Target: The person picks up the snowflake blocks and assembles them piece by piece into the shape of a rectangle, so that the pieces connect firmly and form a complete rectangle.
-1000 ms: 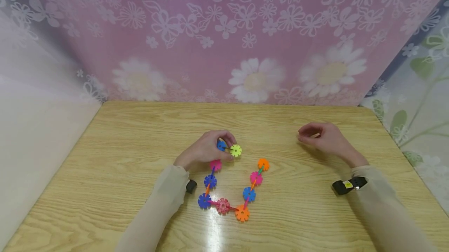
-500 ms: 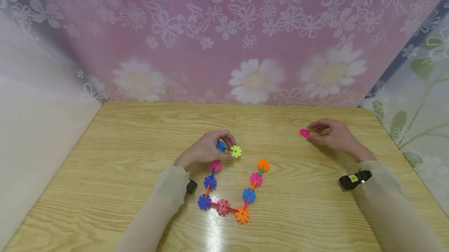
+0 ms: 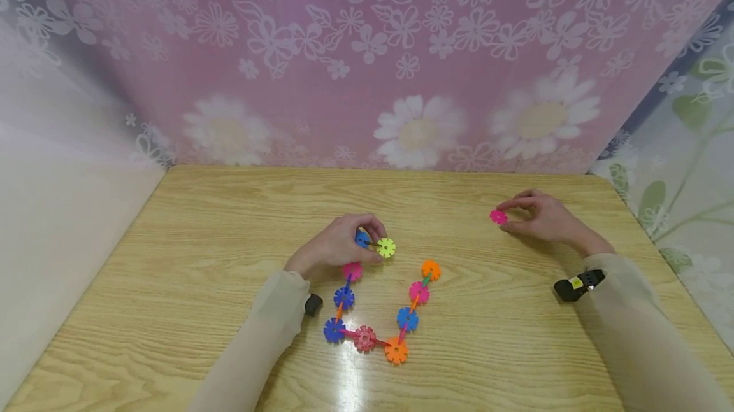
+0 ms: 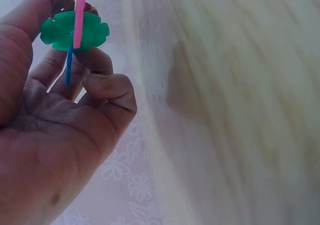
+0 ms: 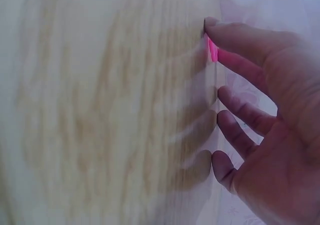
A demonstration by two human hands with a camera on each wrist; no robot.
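My left hand grips the upper left end of a chain of notched plastic snowflake discs. Beside its fingers show a blue disc and a yellow-green disc, linked by a dark piece. In the left wrist view, a green disc with pink and blue discs slotted into it sits at the curled fingers. The rest of the chain, with an orange disc at the bottom, lies in a U on the table. Far to the right, my right hand pinches a loose pink disc between thumb and finger, at the tabletop.
The chain's right arm ends in another orange disc, between the two hands. The wooden table reaches back to a pink flowered curtain, with a pale wall on the left and flowered cloth on the right.
The right hand has shifted slightly right and back, and the pink disc, hidden at first, now shows at its fingertips. The left hand and the chain stay where they were.
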